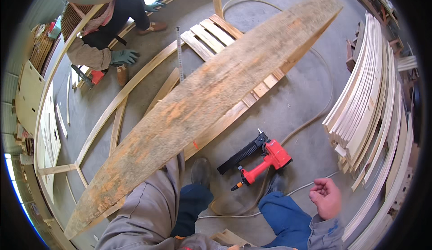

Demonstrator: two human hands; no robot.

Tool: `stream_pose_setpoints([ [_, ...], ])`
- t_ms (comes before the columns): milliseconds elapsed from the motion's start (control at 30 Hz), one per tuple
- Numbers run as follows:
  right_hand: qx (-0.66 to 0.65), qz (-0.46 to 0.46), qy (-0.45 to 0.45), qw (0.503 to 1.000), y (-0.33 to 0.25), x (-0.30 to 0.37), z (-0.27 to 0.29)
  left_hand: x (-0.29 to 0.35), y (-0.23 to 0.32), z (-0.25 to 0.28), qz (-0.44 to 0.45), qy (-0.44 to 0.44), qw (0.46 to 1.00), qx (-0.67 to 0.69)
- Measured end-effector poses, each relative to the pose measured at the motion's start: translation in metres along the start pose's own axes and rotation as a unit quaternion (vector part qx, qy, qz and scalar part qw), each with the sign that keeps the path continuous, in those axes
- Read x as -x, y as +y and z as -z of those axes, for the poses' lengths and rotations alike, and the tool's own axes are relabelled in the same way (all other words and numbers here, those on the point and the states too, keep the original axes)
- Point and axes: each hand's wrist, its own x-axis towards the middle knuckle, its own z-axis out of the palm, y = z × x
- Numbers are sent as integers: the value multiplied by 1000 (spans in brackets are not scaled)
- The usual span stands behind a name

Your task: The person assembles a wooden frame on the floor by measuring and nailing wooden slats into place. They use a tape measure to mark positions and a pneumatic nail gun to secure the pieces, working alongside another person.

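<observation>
At upper left, a co-worker's gloved hand (124, 57) is seen near a curved wooden rail (122, 92). Across the middle, above the floor (301, 101), the weathered plank (202, 108) is set diagonally along its long axis, one tapered end pointed lower left, the other upper right. By its near edge the left sleeve (144, 209) is extended (the left hand is hidden, so its fingers' state cannot be told). Farther right, a red nail gun (274, 156) is laid down; beyond it, the right hand (327, 199) is held apart from the plank, fingers half curled, nothing gripped. Pale strips (360, 88) are stacked rightmost.
</observation>
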Motion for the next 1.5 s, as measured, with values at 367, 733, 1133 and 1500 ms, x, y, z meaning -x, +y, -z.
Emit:
stream_pose_setpoints([
  [367, 4, -3, 8, 1000, 1, 2, -3, -8, -3, 1, 15, -26, 1000, 3],
  [733, 31, -31, -23, 999, 3, -10, 1, -11, 26, -12, -48, -25, 998, 25],
  [1133, 268, -196, -83, 940, 167, -159, -24, -19, 23, -12, -66, 22, 991, 111],
  [1500, -34, -263, 169, 949, 354, -181, -155, 5, -54, -93, -204, -17, 914, -349],
])
